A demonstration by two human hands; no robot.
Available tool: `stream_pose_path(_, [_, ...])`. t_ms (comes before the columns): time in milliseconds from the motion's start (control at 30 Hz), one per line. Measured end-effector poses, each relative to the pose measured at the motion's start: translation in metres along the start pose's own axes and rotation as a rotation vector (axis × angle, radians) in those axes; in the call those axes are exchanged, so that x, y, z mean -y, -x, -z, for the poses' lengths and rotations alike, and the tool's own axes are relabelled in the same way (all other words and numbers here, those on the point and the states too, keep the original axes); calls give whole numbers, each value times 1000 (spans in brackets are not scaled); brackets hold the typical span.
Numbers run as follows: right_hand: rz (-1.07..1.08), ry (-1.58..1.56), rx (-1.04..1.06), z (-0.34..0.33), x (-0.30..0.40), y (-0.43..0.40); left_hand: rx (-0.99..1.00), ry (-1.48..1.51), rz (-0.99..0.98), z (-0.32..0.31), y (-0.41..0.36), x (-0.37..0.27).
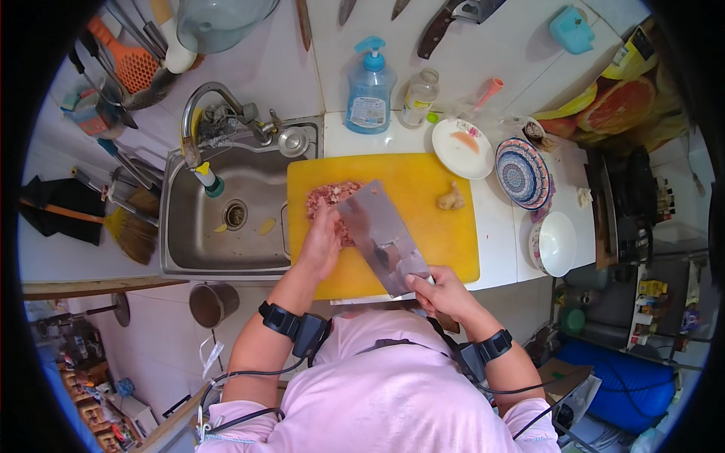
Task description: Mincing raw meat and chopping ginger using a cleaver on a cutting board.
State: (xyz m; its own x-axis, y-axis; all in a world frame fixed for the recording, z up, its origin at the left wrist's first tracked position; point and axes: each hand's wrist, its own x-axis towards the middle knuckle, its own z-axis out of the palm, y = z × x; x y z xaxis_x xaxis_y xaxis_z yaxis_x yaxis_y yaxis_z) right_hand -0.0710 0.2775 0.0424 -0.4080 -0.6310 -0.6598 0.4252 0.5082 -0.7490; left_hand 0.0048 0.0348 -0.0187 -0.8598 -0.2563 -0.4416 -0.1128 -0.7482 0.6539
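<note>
A mound of chopped raw meat [340,192] lies on the left part of a yellow cutting board [408,170]. My right hand [439,289] grips the handle of a cleaver [382,235], whose broad blade slants up and left across the board, its flat side facing up and partly hiding the meat. Against the meat's near left side rests my left hand [322,240], close to the blade's left edge; whether its fingers hold any meat cannot be told. A piece of ginger root [451,197] sits on the board's right part.
Left of the board is a steel sink [192,238] with a faucet [190,124]. Behind the board stand a blue soap pump bottle [371,93] and a glass jar [421,96]. A white plate [461,158], a patterned bowl [522,172] and a white bowl [555,243] are at the right.
</note>
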Motion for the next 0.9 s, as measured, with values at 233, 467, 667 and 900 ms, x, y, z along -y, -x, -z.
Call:
stream_pose_path(233, [-31,71,-135,14,-10,-17,-62,42,14,14,10,-9])
stream_pose_path(467, [481,965,-412,30,-8,5,-375,-467,-284,7,13,-19])
stream_pose_path(667, [649,1308,-569,34,-11,21,-297,-393,-433,-9,16,-24])
stream_pose_path(900, [739,1403,-581,34,-18,19,-155,-1648,-769,-15,20,-23])
